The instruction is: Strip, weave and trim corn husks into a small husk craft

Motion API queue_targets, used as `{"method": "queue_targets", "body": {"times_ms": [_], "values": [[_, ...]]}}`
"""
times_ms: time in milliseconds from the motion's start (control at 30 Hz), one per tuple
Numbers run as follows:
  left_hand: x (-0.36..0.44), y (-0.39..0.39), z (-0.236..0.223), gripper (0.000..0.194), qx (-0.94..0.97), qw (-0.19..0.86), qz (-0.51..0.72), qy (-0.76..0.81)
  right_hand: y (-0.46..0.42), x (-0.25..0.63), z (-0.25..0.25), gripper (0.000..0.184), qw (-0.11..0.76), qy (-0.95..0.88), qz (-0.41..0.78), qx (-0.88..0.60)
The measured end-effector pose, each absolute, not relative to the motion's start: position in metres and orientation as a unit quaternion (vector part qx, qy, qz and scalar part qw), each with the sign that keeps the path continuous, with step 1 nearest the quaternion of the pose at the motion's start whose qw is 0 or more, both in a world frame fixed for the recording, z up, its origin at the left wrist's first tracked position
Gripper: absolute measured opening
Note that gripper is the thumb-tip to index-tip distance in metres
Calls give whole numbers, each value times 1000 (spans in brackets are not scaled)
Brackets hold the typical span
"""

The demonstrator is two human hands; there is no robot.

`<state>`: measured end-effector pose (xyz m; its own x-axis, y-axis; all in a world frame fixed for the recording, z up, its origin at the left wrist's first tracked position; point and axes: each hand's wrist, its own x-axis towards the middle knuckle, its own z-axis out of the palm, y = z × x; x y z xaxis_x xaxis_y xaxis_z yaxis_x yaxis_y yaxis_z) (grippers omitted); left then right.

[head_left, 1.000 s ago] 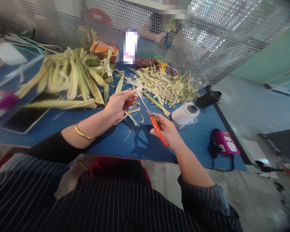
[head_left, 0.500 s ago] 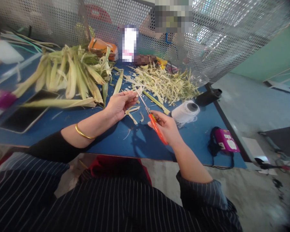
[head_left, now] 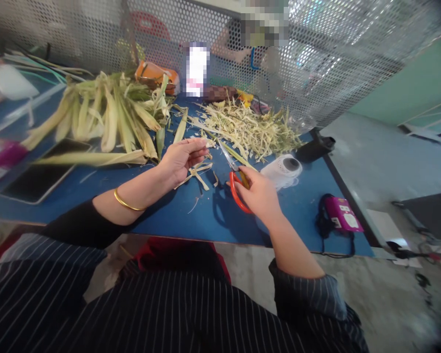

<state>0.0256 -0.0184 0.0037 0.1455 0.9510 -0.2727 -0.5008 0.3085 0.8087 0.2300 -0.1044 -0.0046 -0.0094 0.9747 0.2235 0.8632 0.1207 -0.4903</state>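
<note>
Near the middle of the table, my left hand (head_left: 183, 158) is closed in a pinch on a small pale piece of corn husk, mostly hidden by the fingertips. My right hand (head_left: 259, 193) holds a pair of scissors (head_left: 238, 189) with red-orange handles, its blades pointing up and left, a little apart from my left fingertips. Cut strips of husk (head_left: 200, 172) are just below my left hand. Beyond both hands spreads a heap of shredded husk (head_left: 250, 130). At the left lies a pile of whole corn husks (head_left: 110, 115).
A cone of white thread (head_left: 282, 170) and a black cylinder (head_left: 316, 148) are right of my right hand. A purple box with a black cord (head_left: 341, 213) sits at the right edge. A dark flat panel (head_left: 40, 179) lies left. A perforated metal screen (head_left: 206, 27) stands behind.
My right hand has drawn the scissors slightly right, away from my left fingertips, and the scissors have turned and their handles spread apart. My left hand has hardly moved.
</note>
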Motion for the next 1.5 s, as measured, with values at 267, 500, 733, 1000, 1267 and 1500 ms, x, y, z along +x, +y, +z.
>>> {"method": "queue_targets", "body": {"times_ms": [267,500,733,1000,1267,1500], "values": [[26,-24,9,15,320,699,509,387,-112,226,3,35,-14,-712,-26,-702],[32,-32,8,21,376,659,536,371,-83,205,22,33,276,-728,124,-615],[34,-34,4,18,367,647,553,375,-40,167,3,22,530,-580,374,-494],[35,-33,-1,20,353,664,531,391,-42,168,-6,9,566,-533,390,-493],[37,-33,-4,23,368,644,541,396,-45,169,-7,6,575,-565,347,-480],[38,-35,-2,24,391,624,533,417,-44,172,-4,9,553,-552,388,-488]]}}
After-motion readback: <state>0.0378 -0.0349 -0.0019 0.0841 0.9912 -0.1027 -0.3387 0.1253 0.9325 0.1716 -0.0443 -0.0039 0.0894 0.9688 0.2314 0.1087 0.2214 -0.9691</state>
